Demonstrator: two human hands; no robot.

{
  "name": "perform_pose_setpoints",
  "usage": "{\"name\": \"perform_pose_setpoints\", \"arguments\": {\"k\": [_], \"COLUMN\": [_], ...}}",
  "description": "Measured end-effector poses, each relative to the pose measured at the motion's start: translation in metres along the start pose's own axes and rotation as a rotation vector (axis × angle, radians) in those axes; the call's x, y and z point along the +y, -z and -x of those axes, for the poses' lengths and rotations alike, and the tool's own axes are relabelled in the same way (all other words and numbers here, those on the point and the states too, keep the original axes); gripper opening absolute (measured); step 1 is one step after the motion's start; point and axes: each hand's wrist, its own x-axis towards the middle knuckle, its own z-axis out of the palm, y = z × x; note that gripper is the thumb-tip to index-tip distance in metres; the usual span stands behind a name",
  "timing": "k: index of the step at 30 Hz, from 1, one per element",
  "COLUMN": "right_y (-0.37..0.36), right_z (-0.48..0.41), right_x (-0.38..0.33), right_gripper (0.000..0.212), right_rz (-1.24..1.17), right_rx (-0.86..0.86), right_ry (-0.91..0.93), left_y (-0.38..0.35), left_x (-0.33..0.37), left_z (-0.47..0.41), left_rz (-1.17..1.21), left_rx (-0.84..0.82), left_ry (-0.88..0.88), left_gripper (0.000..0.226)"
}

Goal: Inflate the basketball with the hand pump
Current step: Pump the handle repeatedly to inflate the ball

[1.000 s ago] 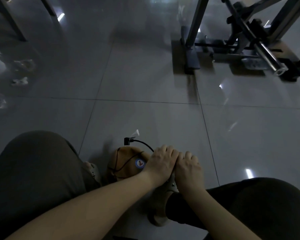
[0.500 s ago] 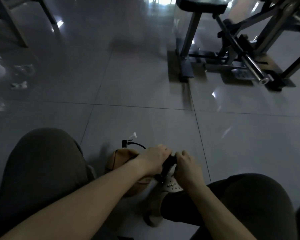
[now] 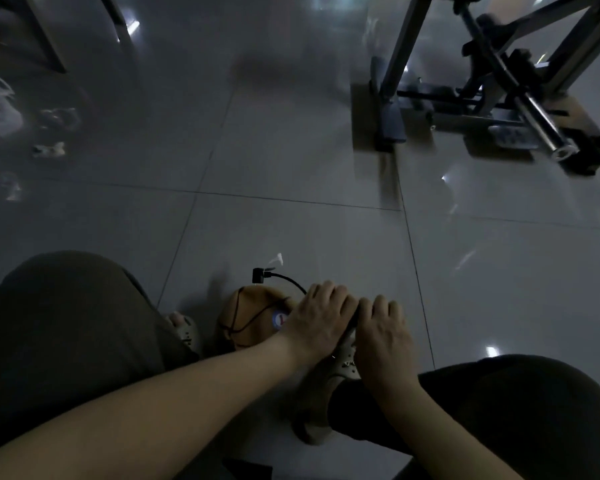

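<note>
Your left hand [image 3: 317,318] and right hand [image 3: 383,329] sit side by side, touching, at lower centre of the frame. Both have their fingers curled down over the pump [image 3: 355,318], of which only a dark sliver shows between them. The ball [image 3: 252,318] lies on the floor [image 3: 291,150] just left of your left hand, near a sandal [image 3: 187,330]. A black hose [image 3: 286,279] arcs above the ball. A metal frame [image 3: 499,81] stands upper right.
</note>
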Motion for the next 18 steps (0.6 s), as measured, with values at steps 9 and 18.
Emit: {"name": "perform_pose_setpoints", "arguments": {"k": [9,18], "right_y": [-0.048,0.004], "right_z": [-0.009,-0.013], "right_x": [0.014,0.010], "right_gripper": [0.020,0.020], "right_rz": [0.118,-0.160], "right_rx": [-0.364,-0.238], "right_ry": [0.087,-0.121], "left_y": [-0.046,0.013], "left_x": [0.011,0.004], "left_z": [0.000,-0.017], "left_rz": [0.008,0.186], "left_rx": [-0.270,-0.249], "left_ry": [0.077,0.094], "left_gripper": [0.029,0.033]}}
